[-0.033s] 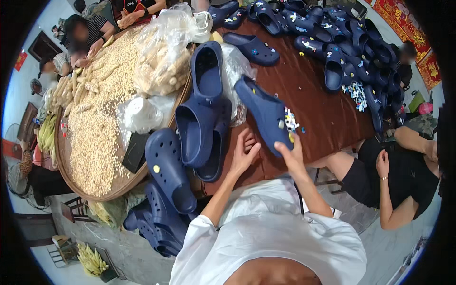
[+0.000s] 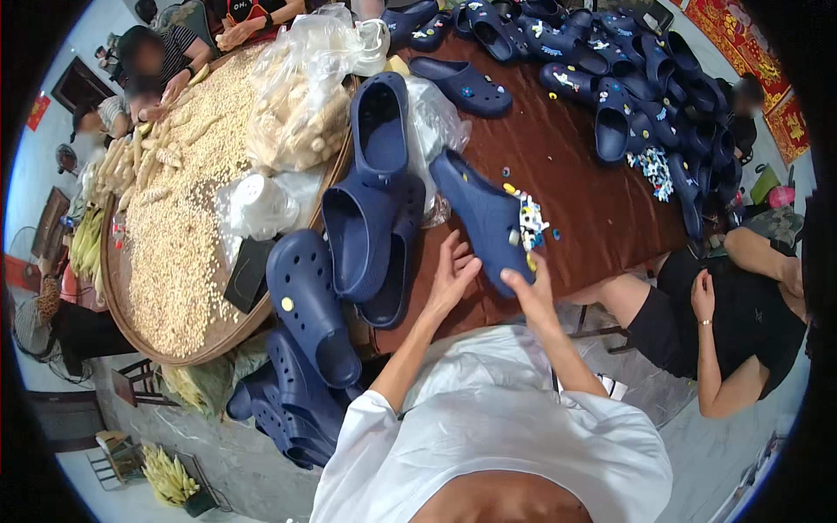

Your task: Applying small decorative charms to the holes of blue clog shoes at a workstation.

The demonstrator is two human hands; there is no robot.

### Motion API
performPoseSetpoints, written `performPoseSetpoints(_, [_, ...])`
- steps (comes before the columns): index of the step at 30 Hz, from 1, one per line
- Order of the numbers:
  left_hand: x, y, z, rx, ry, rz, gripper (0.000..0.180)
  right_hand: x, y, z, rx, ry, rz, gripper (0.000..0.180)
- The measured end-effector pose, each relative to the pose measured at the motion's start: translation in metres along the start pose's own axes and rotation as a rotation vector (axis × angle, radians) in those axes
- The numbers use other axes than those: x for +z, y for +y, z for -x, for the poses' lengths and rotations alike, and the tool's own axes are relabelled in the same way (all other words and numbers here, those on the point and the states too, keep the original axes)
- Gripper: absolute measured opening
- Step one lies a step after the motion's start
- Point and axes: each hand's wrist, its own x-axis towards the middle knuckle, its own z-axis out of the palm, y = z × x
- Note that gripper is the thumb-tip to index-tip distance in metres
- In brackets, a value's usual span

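A navy clog [image 2: 478,218] is gripped near its lower end by my right hand [image 2: 532,283], thumb on top. A small yellow piece [image 2: 531,261] shows at that hand's fingertips; whether it is held or fixed to the clog I cannot tell. A light-coloured charm [image 2: 514,236] sits on the clog's side. My left hand [image 2: 452,272] hovers close to the clog's left side with its fingers apart and slightly bent; contact is unclear. Just right of the clog lies a small pile of white, blue and black charms [image 2: 532,218], with a few loose yellow ones [image 2: 510,188].
Plain navy clogs [image 2: 359,240] are stacked to the left, and decorated clogs [image 2: 615,122] are heaped at the far right beside another charm pile [image 2: 651,173]. A round tray [image 2: 148,347] of corn kernels stands at left. A seated person [image 2: 741,327] is close by at right.
The clog has shifted slightly down and left in my right hand. Its tilt has changed a little, and loose yellow charms now show beside it. My left hand's fingers have come nearer the clog.
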Motion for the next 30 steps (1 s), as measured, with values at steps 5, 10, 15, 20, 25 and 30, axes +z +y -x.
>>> performPoseSetpoints(5, [0.021, -0.002, 0.015, -0.313, -0.258, 0.488, 0.097, -0.002, 0.010, 0.063, 0.252, -0.088, -0.148, 0.078])
performPoseSetpoints(10, [0.044, 0.038, 0.016, -0.366, -0.278, 0.342, 0.099, -0.022, 0.005, 0.057, 0.466, -0.243, -0.440, 0.073])
performPoseSetpoints(15, [0.041, 0.036, -0.010, -0.374, -0.306, 0.002, 0.103, -0.015, 0.003, 0.047, 0.670, -0.364, -0.861, 0.073])
performPoseSetpoints(20, [0.019, 0.061, -0.005, -0.330, -0.201, -0.519, 0.108, -0.009, 0.009, 0.042, 0.691, -0.554, -0.922, 0.069])
performPoseSetpoints(25, [-0.016, 0.064, -0.001, -0.303, -0.095, -0.550, 0.109, -0.007, 0.043, 0.017, 0.355, -0.411, -0.441, 0.054])
performPoseSetpoints(30, [-0.038, 0.067, 0.016, -0.615, -0.044, 0.280, 0.081, -0.010, 0.053, -0.022, -0.001, -0.291, -0.010, 0.027])
